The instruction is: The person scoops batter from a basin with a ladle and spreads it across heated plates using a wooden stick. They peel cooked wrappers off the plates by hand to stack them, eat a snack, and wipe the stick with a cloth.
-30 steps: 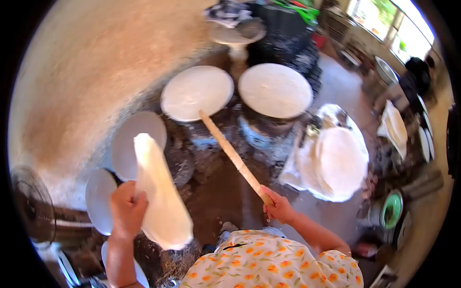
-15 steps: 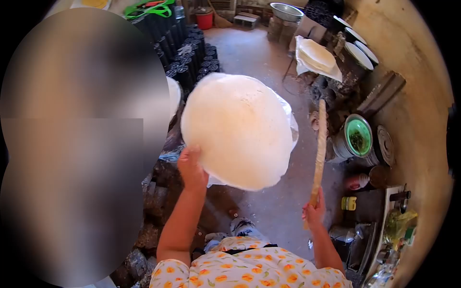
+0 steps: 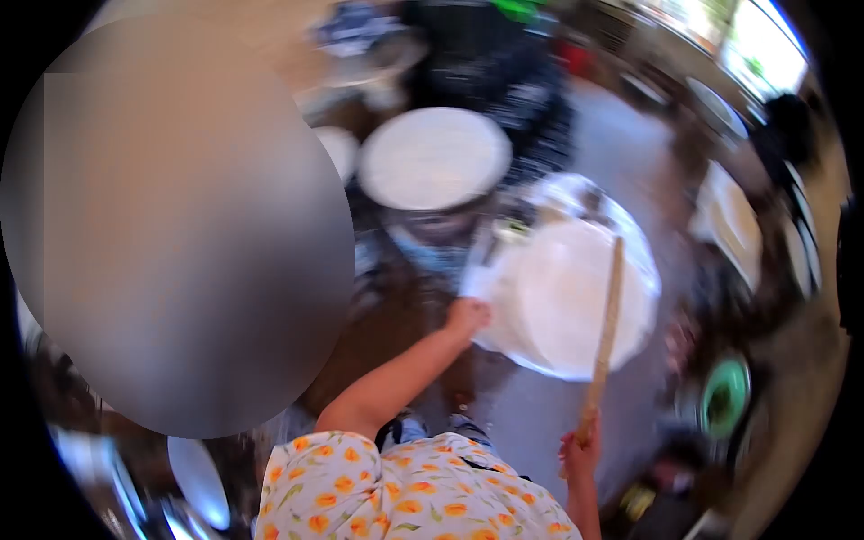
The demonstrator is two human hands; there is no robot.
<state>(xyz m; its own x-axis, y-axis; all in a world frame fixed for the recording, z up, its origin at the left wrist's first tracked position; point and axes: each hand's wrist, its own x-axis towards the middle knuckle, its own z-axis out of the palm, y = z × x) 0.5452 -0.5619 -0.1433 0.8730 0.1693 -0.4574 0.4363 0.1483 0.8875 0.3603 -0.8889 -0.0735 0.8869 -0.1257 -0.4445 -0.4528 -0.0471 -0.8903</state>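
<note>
My left hand [image 3: 468, 317] is closed at the left edge of a round, white, plastic-covered tray [image 3: 641, 236]. On this tray lies a pale, thin, round sheet like a rice paper or flatbread [image 3: 571, 297]; how many layers there are is unclear. The picture is smeared by motion, so the left fingers show poorly. My right hand [image 3: 582, 447] grips the lower end of a long, flat wooden stick [image 3: 607, 333]. The stick points up and passes in front of the tray's right part as I see it; whether they touch, I cannot tell.
A large drum-like pot with a white round top [image 3: 436, 157] stands ahead to the left. Dark cylindrical briquettes [image 3: 540, 117] are stacked behind it. To the right are a green basin [image 3: 725, 396] and another pale round stack [image 3: 733, 220]. A blurred patch covers the left.
My view has turned left, bringing the drum-like pot into sight. The tray and round sheet have shifted right in view, closer to the stick. Both hands keep their holds.
</note>
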